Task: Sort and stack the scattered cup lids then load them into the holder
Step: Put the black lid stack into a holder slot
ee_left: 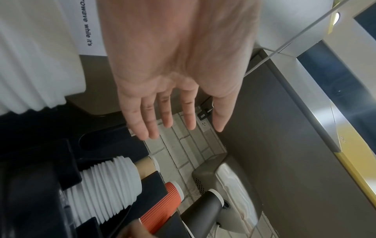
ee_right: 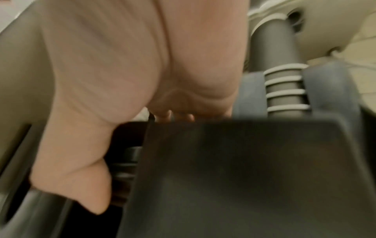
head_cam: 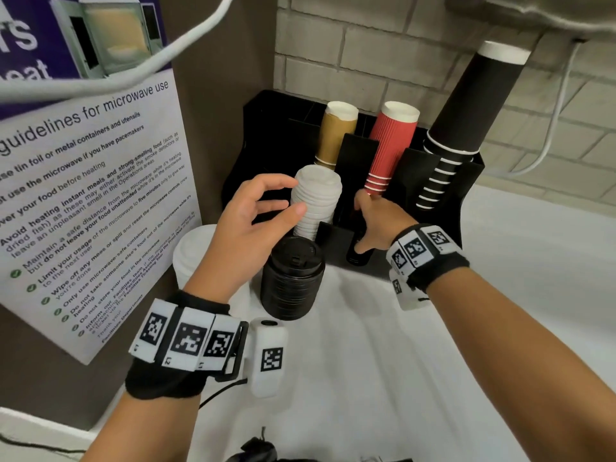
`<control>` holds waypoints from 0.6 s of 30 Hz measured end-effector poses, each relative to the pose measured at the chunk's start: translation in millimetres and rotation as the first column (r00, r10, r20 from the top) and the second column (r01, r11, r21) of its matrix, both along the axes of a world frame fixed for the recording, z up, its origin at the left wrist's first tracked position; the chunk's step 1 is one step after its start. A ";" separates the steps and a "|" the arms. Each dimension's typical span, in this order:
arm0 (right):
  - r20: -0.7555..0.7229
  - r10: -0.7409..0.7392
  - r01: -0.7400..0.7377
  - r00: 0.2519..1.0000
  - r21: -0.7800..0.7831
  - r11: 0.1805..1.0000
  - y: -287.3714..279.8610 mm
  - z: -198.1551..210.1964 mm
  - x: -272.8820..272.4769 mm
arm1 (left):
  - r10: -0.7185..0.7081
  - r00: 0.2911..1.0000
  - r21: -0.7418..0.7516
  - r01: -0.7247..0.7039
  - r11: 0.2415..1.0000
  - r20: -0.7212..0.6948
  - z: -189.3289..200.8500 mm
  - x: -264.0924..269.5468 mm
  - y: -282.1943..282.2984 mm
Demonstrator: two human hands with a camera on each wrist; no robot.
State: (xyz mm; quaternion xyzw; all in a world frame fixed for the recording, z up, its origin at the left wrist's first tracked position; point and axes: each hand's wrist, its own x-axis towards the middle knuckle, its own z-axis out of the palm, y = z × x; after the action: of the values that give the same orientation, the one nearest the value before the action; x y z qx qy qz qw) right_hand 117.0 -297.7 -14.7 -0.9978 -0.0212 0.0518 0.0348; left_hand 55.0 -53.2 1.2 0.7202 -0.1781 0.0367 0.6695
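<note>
**Ann:** Fingers (ee_left: 151, 119) of the left hand (head_cam: 248, 228) are spread and loose, holding nothing, hovering just left of the white lid stack (head_cam: 315, 201) that sits in the holder (head_cam: 430, 168).

**Bo:** And that stack?

**Ann:** Long axis leans, foot down in a near-left slot, top tipped up and away toward the far wall. It looks seated, so loading seems well along.

**Bo:** The right hand (head_cam: 375, 221)?

**Ann:** Reaching down into the next slot to the right. The thumb lies against a short black lid stack (head_cam: 358, 255) there. The fingers go behind the divider, so I can't tell whether they grip it or only press.

**Bo:** What's left?

**Ann:** A tall black lid stack (head_cam: 291, 278) stands upright on the surface (head_cam: 433, 361), just near of the holder, axis vertical, tops up. A white stack (head_cam: 193, 255) stands left of it, behind the left wrist.

**Bo:** Next move?

**Ann:** My guess is wrapping a hand round the black stack, tipping it to match the slot's lean and sliding it in without fanning the lids.
</note>
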 end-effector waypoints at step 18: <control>0.162 0.009 -0.003 0.987 -0.033 0.999 18.9 1.2 -15.7 | 0.026 1.000 -0.005 -0.026 1.000 0.012 -2.0 -2.3 6.8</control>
State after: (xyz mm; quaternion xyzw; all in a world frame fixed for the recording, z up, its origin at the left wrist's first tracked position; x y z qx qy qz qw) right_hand 101.3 -278.8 -13.5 -0.9991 -0.0262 -0.0293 0.0167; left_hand 52.6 -46.4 -0.8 0.7205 -0.1727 0.0500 0.6697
